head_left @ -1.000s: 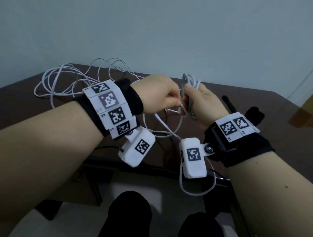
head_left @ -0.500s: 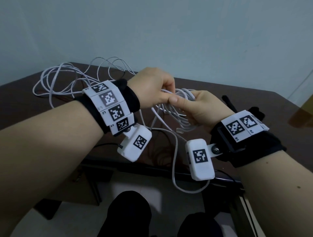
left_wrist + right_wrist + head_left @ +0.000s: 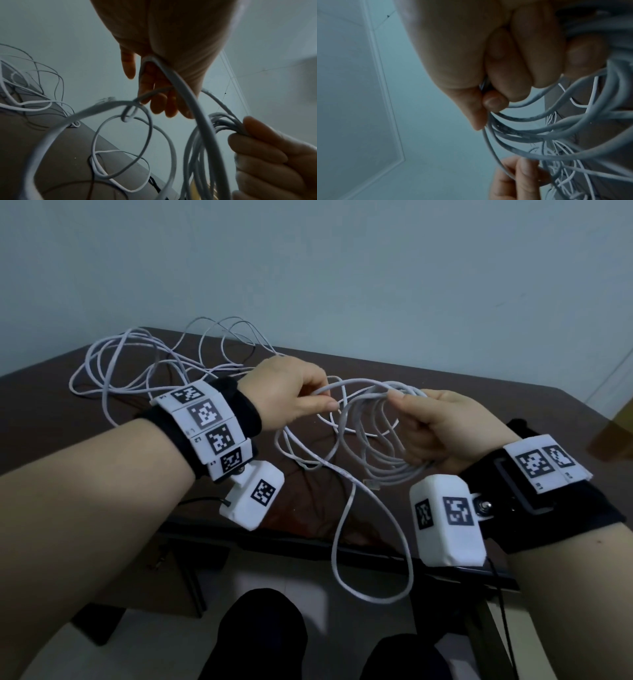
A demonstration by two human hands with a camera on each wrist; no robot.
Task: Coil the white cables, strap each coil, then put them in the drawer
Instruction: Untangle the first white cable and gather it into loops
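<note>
While the right hand [image 3: 442, 429] holds a bundle of white loops above the dark counter [image 3: 513, 412], its fingers [image 3: 506, 75] are curled tight around the gathered coil [image 3: 376, 440], the thumb pressing the strands against them at the top of the ring. Just beside it, the left hand [image 3: 291, 402] pinches a single strand of the same white cable [image 3: 346, 385] between thumb and forefinger, the other fingers [image 3: 161, 102] loosely bent below; that strand arcs across the short gap into the right hand's grip. From the coil a free length droops off the near edge of the counter in a long loop [image 3: 359, 577] that hangs in front of the person's dark-clad knees, and a small plug end [image 3: 371, 484] dangles under the coil. Farther back on the counter, toward the wall, more white cable [image 3: 137, 364] lies in a loose, uncoiled tangle, well apart from the coil in hand. Both wrists wear black bands with white marker blocks, and a white camera housing [image 3: 445, 518] hangs below each wrist.
</note>
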